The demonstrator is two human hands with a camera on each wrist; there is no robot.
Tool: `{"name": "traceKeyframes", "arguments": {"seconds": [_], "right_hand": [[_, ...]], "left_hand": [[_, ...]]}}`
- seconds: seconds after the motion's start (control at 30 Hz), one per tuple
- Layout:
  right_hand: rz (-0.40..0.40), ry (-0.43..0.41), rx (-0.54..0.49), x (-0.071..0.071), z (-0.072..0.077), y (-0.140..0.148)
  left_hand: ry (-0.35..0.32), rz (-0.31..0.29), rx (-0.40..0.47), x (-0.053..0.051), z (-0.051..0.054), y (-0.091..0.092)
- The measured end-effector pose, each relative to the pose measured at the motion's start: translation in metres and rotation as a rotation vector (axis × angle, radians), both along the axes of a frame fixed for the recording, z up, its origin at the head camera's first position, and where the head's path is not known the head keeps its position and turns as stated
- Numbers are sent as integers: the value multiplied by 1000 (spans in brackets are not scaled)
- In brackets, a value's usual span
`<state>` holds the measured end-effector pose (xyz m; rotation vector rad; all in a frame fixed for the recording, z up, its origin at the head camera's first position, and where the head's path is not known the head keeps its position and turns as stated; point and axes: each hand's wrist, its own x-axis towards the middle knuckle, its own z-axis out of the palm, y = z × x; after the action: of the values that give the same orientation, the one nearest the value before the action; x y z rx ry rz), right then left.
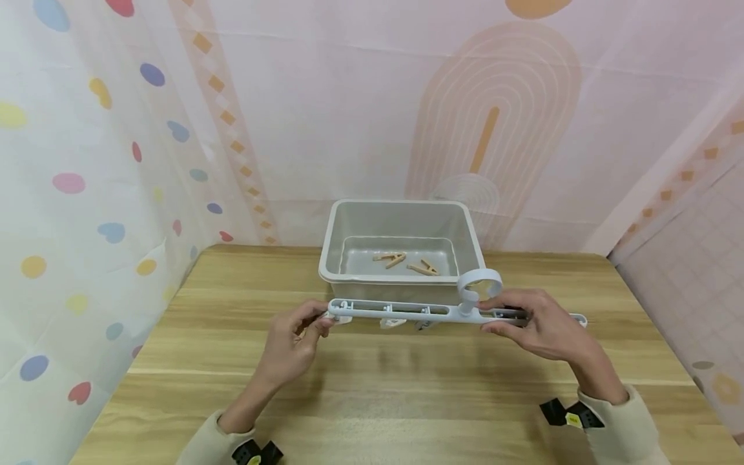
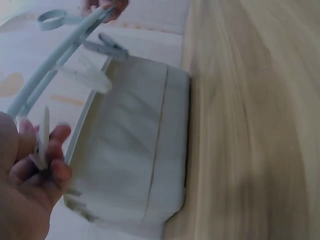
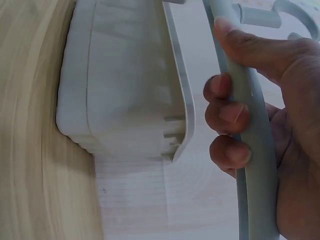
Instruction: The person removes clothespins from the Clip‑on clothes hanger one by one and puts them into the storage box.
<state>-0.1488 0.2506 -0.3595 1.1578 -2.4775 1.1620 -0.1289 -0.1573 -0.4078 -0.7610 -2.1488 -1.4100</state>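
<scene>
One hanger [image 1: 456,314]: my right hand [image 1: 540,329] grips at 3 o'clock (best held level); left hand [image 1: 293,342] pinches clip [image 2: 44,132] at 9 o'clock.

Hanger bar [image 1: 452,314], one: pale blue-grey, long, slotted; held roughly level, its right part gripped in the right hand [image 1: 543,326]. Open ring hook [image 1: 479,274]: upright, just left of that hand. End clip [image 2: 44,135], whitish: pinched in the left hand [image 1: 293,342], at the bar's left end. Hanging clips, two, one white [image 1: 392,323], one grey [image 1: 423,325]: below the bar, between both hands.
</scene>
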Motion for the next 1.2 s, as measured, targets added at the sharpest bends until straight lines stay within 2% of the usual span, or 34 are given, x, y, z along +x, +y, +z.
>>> {"name": "traceKeyframes", "arguments": {"seconds": [0.07, 0.17, 0.3, 0.4, 0.6, 0.7, 0.77, 1.0, 1.2], "right_hand": [[8, -19, 4, 0, -1, 3], [21, -39, 12, 1, -1, 6], [41, -87, 20, 3, 0, 9], [38, -109, 29, 4, 0, 11], [7, -125, 47, 7, 1, 13], [-9, -124, 49, 8, 1, 14], [-20, -114, 56, 9, 1, 13], [-67, -114, 83, 10, -2, 14], [-82, -108, 87, 11, -3, 14]], "left_hand": [[-49, -47, 3, -1, 1, -2], [-101, -86, -8, -3, 2, -4], [-130, -114, -57, -5, 4, -10], [-99, -113, -113, -8, 8, -15], [78, -92, -183, -17, 16, -20], [137, -67, -190, -23, 21, -23], [155, -47, -191, -28, 24, -26], [144, 9, -198, -41, 34, -31], [150, 31, -226, -51, 41, -30]]}}
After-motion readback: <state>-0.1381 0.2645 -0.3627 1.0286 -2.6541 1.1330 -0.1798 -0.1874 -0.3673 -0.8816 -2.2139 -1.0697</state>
